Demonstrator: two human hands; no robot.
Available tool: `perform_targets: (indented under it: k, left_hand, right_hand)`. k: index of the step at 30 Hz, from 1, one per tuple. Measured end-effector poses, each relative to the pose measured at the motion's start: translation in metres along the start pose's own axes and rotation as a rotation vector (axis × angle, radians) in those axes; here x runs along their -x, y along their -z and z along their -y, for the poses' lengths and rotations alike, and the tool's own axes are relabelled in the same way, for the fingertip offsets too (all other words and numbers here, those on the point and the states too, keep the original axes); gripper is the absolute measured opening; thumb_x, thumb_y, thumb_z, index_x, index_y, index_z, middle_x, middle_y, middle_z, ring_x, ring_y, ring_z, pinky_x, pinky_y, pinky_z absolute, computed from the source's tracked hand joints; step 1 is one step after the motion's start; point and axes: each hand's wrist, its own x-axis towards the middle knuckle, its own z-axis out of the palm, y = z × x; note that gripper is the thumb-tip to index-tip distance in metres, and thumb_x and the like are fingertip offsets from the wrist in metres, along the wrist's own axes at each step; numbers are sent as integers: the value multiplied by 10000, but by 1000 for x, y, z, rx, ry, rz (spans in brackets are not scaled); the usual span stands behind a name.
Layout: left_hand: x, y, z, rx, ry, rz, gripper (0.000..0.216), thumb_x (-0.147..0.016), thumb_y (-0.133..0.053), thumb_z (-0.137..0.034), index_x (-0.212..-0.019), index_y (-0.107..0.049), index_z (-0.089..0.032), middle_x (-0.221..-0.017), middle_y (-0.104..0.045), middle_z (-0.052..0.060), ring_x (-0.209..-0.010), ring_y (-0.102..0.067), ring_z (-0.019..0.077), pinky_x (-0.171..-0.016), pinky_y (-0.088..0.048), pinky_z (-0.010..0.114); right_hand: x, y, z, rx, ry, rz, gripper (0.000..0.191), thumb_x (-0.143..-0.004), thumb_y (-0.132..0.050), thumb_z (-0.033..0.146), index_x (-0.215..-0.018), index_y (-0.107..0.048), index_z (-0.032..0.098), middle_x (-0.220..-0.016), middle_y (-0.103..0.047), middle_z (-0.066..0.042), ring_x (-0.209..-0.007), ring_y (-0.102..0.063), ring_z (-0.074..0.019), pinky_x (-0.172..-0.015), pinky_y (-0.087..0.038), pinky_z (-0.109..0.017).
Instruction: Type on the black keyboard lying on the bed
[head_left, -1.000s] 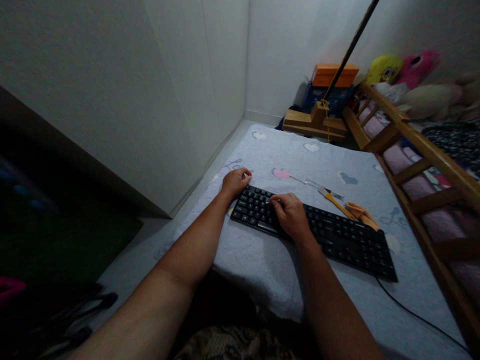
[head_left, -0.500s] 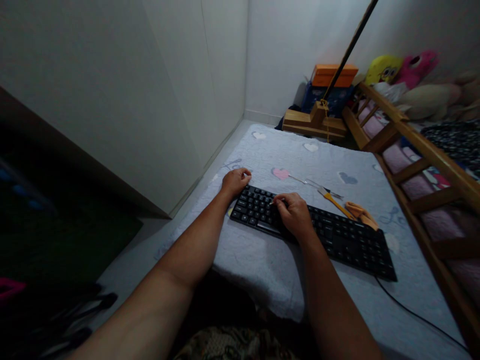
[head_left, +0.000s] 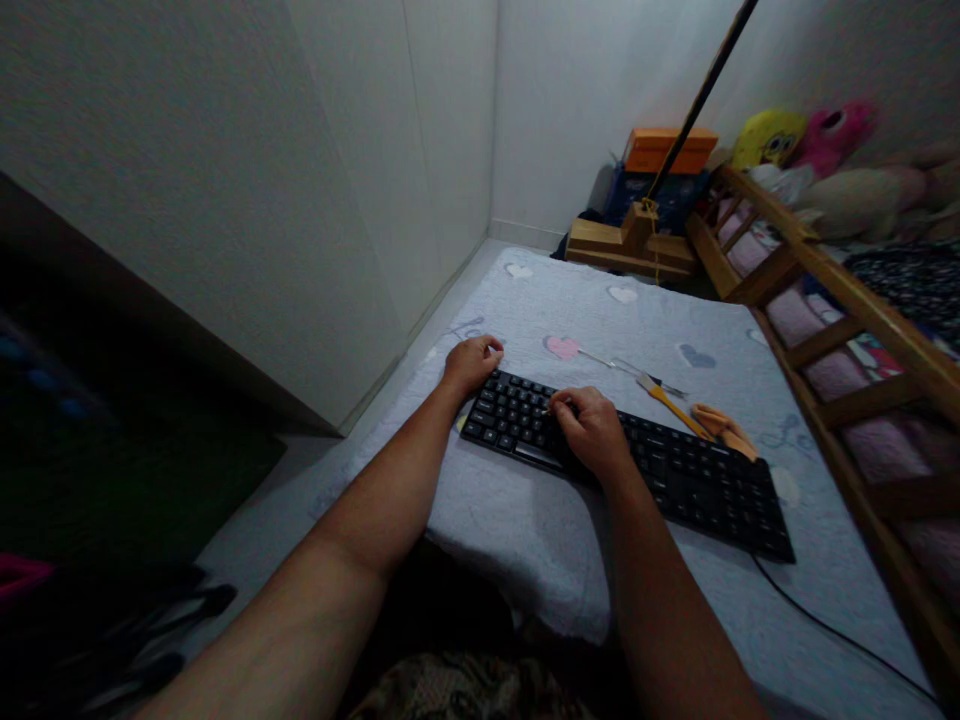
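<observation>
A black computer keyboard [head_left: 697, 490] lies slanted across a light blue heart-patterned cloth [head_left: 525, 540]. At its far left corner rests my left hand [head_left: 471, 364], fingers curled in and closed; whatever they may hold is hidden. Above the letter keys my right hand [head_left: 591, 425] is closed in a pinch on a small thin pale-tipped stick [head_left: 548, 409], its tip close to the keys. Behind the keyboard lie a yellow-handled brush [head_left: 667, 402], a thin metal tool [head_left: 596, 357], dark-tipped tweezers-like tool [head_left: 660, 384] and a folded orange cloth [head_left: 724, 430].
The keyboard cable [head_left: 832, 630] runs off at lower right. A wooden bed rail [head_left: 847, 270] borders the right side. A wooden stand [head_left: 637, 240] with a dark pole and an orange box [head_left: 670, 150] are at the back. A pale panel [head_left: 360, 200] rises at left.
My right hand has shifted very slightly to the right over the keys, still pinching the small stick. My left hand and the keyboard stay put.
</observation>
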Motion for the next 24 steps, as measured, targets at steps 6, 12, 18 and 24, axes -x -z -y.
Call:
perform_targets:
  k: [6,12,18,24]
  left_hand:
    - [-1,-2,1,-1,-11,-5,258,-822,-550,-334,-972,-712,-200,-765,-663,10,-694,-568,137,-600,-357,248]
    - [0,-1,1,-2,-7,-12,255,-820,-553,-335,-970,-714,-205,-765,-662,9,-691,-563,137,-592,-345,252]
    - [0,0,0,-8,-1,-9,257,-821,-551,-333,-972,-715,-205,-767,-664,10,-690,-565,136,-599,-348,251]
    - [0,1,-2,-7,9,0,256,-824,-554,-327,-978,-715,-201,-772,-670,10,-697,-572,138,-604,-364,247]
  right_hand:
    - [0,0,0,-18,13,32,181,-829,-506,176,-772,-674,211,-821,-704,-47,-844,-610,-213,-815,-425,-340]
    - [0,0,-1,1,3,11,177,-851,-516,200,-792,-682,214,-828,-703,-54,-848,-610,-221,-800,-428,-343]
    - [-1,0,-3,22,-18,2,174,-860,-525,209,-830,-696,219,-859,-705,-63,-879,-605,-237,-819,-434,-364]
    - [-1,-1,-3,16,-27,-2,170,-864,-534,203,-850,-702,218,-881,-710,-64,-889,-608,-236,-829,-440,-366]
